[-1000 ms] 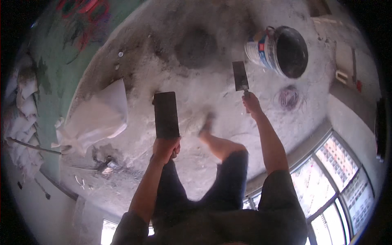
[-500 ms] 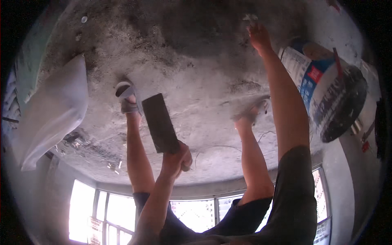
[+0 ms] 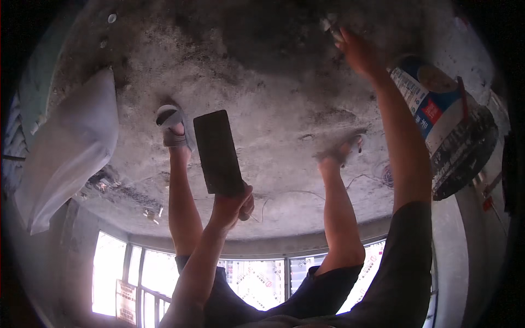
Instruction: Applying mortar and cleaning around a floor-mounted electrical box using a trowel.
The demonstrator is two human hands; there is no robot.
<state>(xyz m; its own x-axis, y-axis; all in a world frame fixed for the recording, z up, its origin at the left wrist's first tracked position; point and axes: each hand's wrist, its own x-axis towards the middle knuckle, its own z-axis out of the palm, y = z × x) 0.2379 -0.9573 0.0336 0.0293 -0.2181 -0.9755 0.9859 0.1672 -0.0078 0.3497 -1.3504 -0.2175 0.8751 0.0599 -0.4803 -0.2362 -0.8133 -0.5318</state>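
My left hand (image 3: 232, 209) is closed round the handle of a plastering trowel (image 3: 217, 153), whose dark rectangular plate points away from me, in front of my left foot. My right arm reaches far out to the right. At its end my right hand (image 3: 361, 52) is closed on a small hand tool (image 3: 330, 25) with a pale tip, held over the dark patch of the floor. What kind of tool it is, I cannot make out.
A large white and blue bucket (image 3: 432, 104) with a smeared dark end lies to the right of my right arm. On the left is a pale filled sack (image 3: 76, 147). My sandalled feet stand on the stained concrete floor (image 3: 262, 131). A thin cable (image 3: 295, 192) runs across it.
My right arm has swung slightly to the right, and its hand has turned so the small tool points up and left. The trowel in my left hand has moved slightly away and stands straighter.
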